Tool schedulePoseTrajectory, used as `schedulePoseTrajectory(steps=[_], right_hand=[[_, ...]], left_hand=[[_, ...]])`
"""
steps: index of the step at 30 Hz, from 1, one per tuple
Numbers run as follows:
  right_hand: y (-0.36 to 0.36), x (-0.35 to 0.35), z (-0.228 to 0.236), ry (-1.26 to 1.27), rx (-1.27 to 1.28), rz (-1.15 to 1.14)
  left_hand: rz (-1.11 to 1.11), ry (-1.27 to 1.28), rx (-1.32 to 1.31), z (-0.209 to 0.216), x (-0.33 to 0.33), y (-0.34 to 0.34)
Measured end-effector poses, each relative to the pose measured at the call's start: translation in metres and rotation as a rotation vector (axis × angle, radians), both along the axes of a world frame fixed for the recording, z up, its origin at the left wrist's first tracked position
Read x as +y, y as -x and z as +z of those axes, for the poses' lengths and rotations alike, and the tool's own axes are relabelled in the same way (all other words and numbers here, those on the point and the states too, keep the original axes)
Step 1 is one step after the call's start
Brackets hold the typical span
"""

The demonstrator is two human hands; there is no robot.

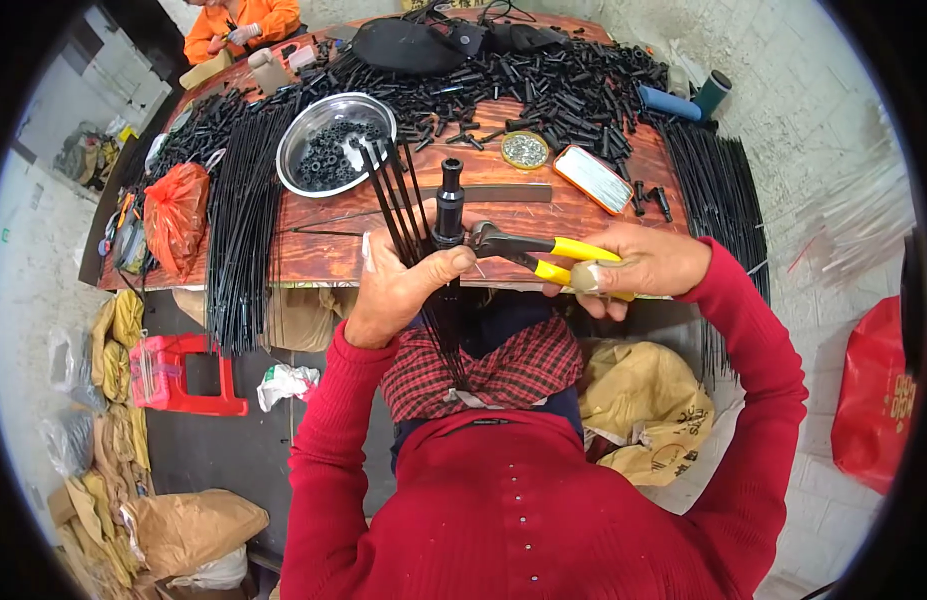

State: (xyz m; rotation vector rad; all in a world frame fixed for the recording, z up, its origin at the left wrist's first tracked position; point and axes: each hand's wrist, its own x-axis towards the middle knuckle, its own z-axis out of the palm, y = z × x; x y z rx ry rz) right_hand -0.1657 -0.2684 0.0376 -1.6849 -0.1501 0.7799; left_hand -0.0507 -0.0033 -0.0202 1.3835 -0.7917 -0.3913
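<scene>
My left hand (pixel 408 285) is closed around several thin black rods (pixel 401 210) and an upright black tubular part (pixel 450 205) with a ringed collar. The rods fan out above the hand, and their lower ends hang down over my lap. My right hand (pixel 638 265) grips a pair of pliers (pixel 523 246) with yellow handles and dark jaws. The jaws point left and meet the tubular part near its collar, beside my left thumb. I cannot tell whether they bite on anything.
On the wooden table (pixel 383 262) stand a metal bowl (pixel 286 160) of small black rings, a round tin (pixel 524 150) and a rectangular tray (pixel 595 180). Behind lies a heap of black tubes (pixel 573 100). Rod bundles (pixel 245 220) hang over the front edge. A person (pixel 245 25) in orange sits far left.
</scene>
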Motion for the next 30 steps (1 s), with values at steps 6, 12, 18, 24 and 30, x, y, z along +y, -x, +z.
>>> schedulePoseTrajectory(steps=[6, 12, 18, 24, 30], right_hand=[[0.011, 0.023, -0.006, 0.353, -0.433, -0.184], [0.013, 0.02, -0.007, 0.086, 0.051, -0.312], [0.002, 0.014, -0.011, 0.157, -0.152, -0.267], [0.0, 0.022, -0.005, 0.143, -0.218, -0.158], [-0.002, 0.021, -0.004, 0.134, -0.266, -0.109]], left_hand=[[-0.006, 0.031, 0.034, 0.0, -0.005, 0.001], [-0.016, 0.052, 0.054, -0.002, -0.005, -0.008], [-0.052, 0.016, 0.047, -0.003, 0.004, -0.015], [-0.056, -0.029, 0.019, 0.0, 0.006, -0.018], [-0.02, -0.082, -0.022, 0.008, 0.005, -0.013]])
